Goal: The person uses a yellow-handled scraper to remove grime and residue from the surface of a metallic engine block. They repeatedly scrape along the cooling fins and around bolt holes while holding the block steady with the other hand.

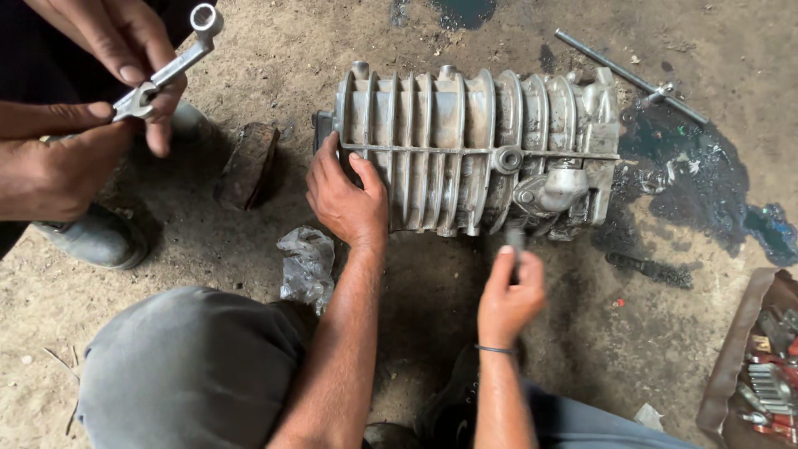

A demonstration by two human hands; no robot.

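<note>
Left hand [347,199] flat on ribbed grey metal engine casing [478,150], right hand [509,295] grip closed round small dark tool [515,245] at six o'clock, co-worker's hands [125,50] with silver spanner [170,71] at ten o'clock, crumpled plastic bag [306,262] beside left wrist.

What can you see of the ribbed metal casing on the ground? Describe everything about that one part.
The ribbed metal casing is a dull grey cast housing that looks like aluminium, with parallel fins crossed by one thin rib. It lies on its side on the dirt floor, beside a dark oily stain. A rounded fitting sits at its lower right. The left hand rests on its left end; the right hand holds a blurred tool just below it.
</note>
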